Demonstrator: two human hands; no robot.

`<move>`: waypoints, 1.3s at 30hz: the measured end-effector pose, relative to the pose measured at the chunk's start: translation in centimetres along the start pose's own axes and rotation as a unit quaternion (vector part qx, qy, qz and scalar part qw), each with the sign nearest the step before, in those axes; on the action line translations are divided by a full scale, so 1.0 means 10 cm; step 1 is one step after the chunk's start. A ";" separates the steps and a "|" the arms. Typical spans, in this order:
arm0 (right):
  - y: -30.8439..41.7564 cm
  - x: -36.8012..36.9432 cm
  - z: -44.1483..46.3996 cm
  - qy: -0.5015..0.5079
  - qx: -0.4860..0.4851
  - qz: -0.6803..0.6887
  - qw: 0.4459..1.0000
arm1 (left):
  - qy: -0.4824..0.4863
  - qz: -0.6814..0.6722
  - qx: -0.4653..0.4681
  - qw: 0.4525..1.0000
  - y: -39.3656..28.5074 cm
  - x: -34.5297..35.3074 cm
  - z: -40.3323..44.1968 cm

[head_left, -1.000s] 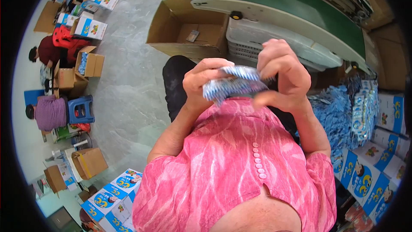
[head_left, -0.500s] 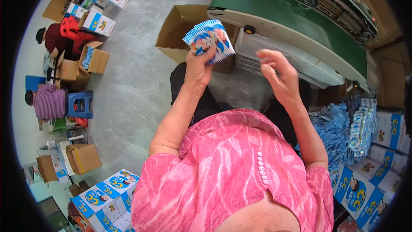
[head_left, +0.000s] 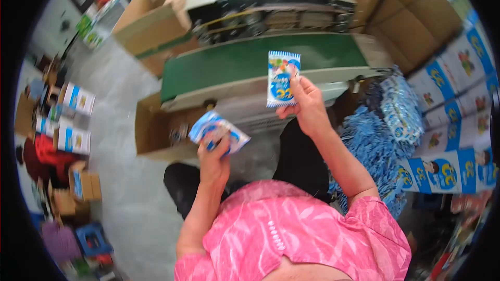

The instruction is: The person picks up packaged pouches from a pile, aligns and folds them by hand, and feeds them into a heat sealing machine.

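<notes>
My left hand (head_left: pixel 213 158) grips blue-and-white packets (head_left: pixel 221 131) in front of the open cardboard box; how many there are cannot be made out. Between the thumb and fingers of my right hand (head_left: pixel 307 105) is a single flat packet (head_left: pixel 281 80), upright, with striped ends and a colourful print. That packet overlaps the front part of the green conveyor belt (head_left: pixel 224 70) in the view. Inside the cardboard box (head_left: pixel 148 130), behind my left hand, lie a few small clear-looking items.
A machine (head_left: pixel 271 13) stands behind the belt. To the right are a heap of blue packets (head_left: pixel 364 145) and printed white-and-blue boxes (head_left: pixel 448 171). Another large carton (head_left: pixel 151 26) is at the back left. Co-workers, a blue stool (head_left: pixel 94 239) and more boxes line the far left.
The view has turned toward the belt and the heap. My right hand, empty half a second ago, now holds one packet. My left hand still holds packets, now lower in view.
</notes>
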State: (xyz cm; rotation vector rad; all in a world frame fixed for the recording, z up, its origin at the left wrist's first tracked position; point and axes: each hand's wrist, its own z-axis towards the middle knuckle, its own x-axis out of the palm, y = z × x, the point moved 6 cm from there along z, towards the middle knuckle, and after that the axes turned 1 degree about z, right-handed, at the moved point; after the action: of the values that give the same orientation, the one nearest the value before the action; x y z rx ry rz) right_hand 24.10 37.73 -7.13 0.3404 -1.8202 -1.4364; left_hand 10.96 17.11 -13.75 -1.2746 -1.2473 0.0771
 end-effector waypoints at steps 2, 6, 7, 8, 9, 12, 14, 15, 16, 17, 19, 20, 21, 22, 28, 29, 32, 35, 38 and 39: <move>0.40 -0.44 0.19 -0.070 -0.077 -0.002 0.995 | 0.002 0.018 0.001 1.000 0.06 -0.06 0.02; 0.96 -1.68 0.67 -0.259 -0.150 -0.085 0.950 | 0.015 0.044 -0.010 0.999 0.15 -0.15 -0.02; 1.02 -2.00 0.82 -0.289 -0.143 -0.097 0.942 | 0.009 0.045 -0.020 0.999 0.17 -0.17 -0.04; 1.08 -2.23 0.92 -0.319 -0.134 -0.108 0.932 | 0.001 0.046 -0.030 0.998 0.19 -0.19 -0.05; 1.07 -2.42 1.02 -0.322 -0.136 -0.108 0.931 | -0.007 0.049 -0.041 0.998 0.21 -0.20 -0.07; 1.02 -2.76 1.18 -0.362 -0.077 -0.114 0.922 | 0.002 0.052 -0.044 0.998 0.22 -0.19 -0.08; 1.02 -2.76 1.26 -0.355 -0.069 -0.115 0.925 | 0.007 0.054 -0.043 0.998 0.21 -0.18 -0.08; 1.00 -2.74 1.32 -0.346 -0.058 -0.117 0.929 | 0.003 0.054 -0.044 0.998 0.21 -0.18 -0.08; 0.98 -2.72 1.37 -0.337 -0.047 -0.119 0.933 | 0.000 0.054 -0.044 0.998 0.20 -0.18 -0.09; 0.96 -2.70 1.41 -0.336 -0.048 -0.117 0.933 | -0.004 0.055 -0.044 0.998 0.20 -0.18 -0.09; 0.91 -2.63 1.52 -0.326 -0.030 -0.149 0.933 | -0.002 0.057 -0.043 0.997 0.19 -0.18 -0.10; 0.88 -2.60 1.56 -0.320 -0.020 -0.167 0.932 | -0.002 0.058 -0.045 0.997 0.19 -0.18 -0.11; 0.85 -2.57 1.58 -0.318 -0.020 -0.169 0.933 | -0.001 0.057 -0.046 0.997 0.20 -0.19 -0.12; 0.80 -2.52 1.61 -0.305 -0.017 -0.166 0.938 | -0.004 0.054 -0.045 0.997 0.20 -0.20 -0.13; 0.55 -2.05 1.72 -0.229 0.010 -0.158 0.961 | 0.015 0.050 -0.045 0.998 0.20 -0.20 -0.15; 0.52 -1.96 1.72 -0.224 0.012 -0.158 0.962 | 0.019 0.054 -0.045 0.997 0.19 -0.20 -0.16; 0.44 -1.68 1.71 -0.207 0.007 -0.139 0.968 | 0.024 0.024 -0.039 0.999 0.14 -0.17 -0.19; 0.36 -1.40 1.68 -0.181 0.004 -0.131 0.975 | 0.027 0.016 -0.038 0.999 0.11 -0.19 -0.24; 0.34 -1.33 1.62 -0.162 0.015 -0.148 0.976 | 0.036 0.039 -0.044 0.998 0.06 -0.24 -0.24; 0.35 -1.37 1.57 -0.155 0.031 -0.173 0.972 | 0.035 0.033 -0.035 0.998 0.04 -0.29 -0.24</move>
State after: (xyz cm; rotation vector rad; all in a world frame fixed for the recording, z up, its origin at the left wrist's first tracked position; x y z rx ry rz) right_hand 22.93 58.61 -10.44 0.5082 -2.1374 -1.7531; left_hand 11.78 13.79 -15.43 -1.3679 -1.1571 0.0370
